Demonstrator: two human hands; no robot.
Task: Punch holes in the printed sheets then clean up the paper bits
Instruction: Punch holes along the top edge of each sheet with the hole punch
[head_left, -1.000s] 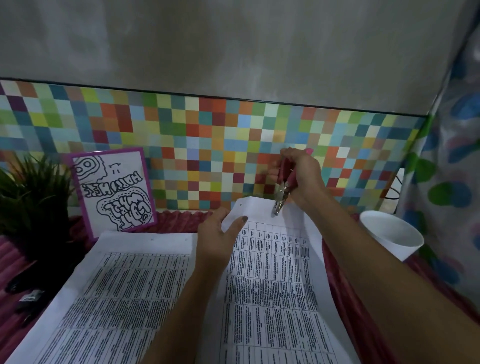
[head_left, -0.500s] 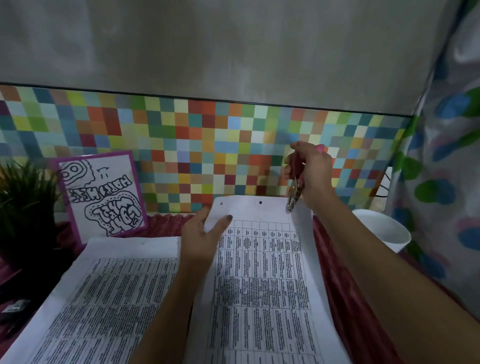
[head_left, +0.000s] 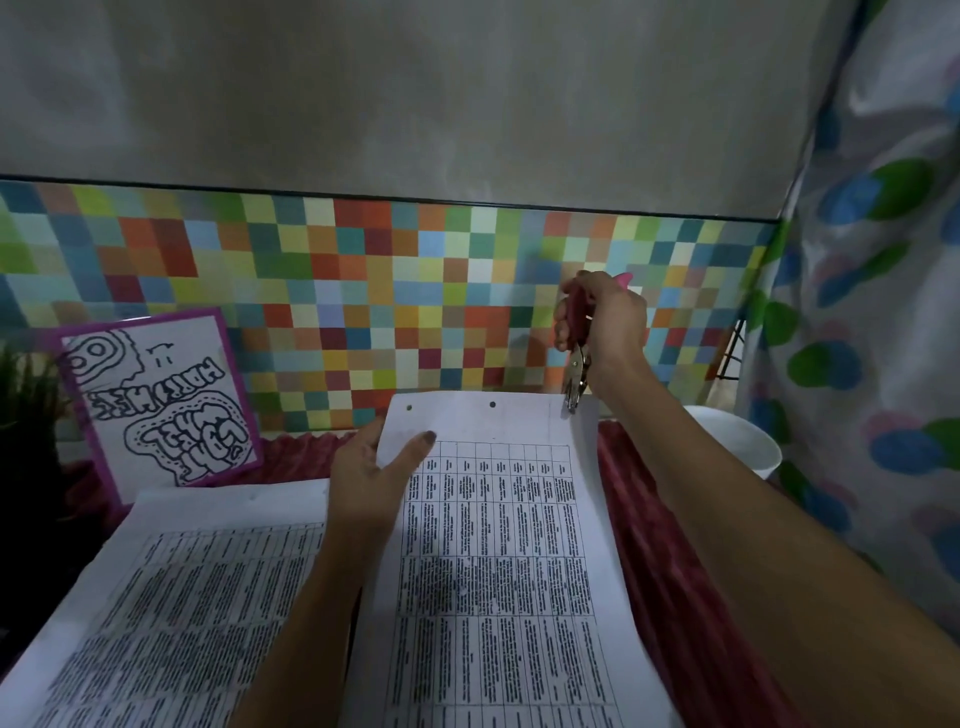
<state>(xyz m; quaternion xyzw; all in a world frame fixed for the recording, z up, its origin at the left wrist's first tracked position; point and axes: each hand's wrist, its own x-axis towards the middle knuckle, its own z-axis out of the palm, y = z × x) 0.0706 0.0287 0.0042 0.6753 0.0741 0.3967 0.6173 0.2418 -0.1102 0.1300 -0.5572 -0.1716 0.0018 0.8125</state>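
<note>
A printed sheet (head_left: 498, 545) with a table of text lies tilted up in front of me. Its top margin shows two punched holes, one at the left corner and one in the middle. My left hand (head_left: 371, 480) grips the sheet's upper left edge, thumb on top. My right hand (head_left: 602, 325) squeezes a pink-handled hole punch (head_left: 576, 364). The metal jaws of the punch bite the sheet's top right corner. A second printed sheet (head_left: 171, 597) lies flat to the left.
A white cup (head_left: 737, 441) stands at the right behind my forearm. A purple-framed doodle card (head_left: 156, 400) leans on the coloured mosaic wall. A dark green plant (head_left: 26, 405) is at far left. Red ribbed cloth (head_left: 670, 597) covers the table. A spotted curtain (head_left: 883, 312) hangs right.
The punch moved right along the top edge, from the middle to the right corner. A hole now shows in the middle of the margin. The view shifted left.
</note>
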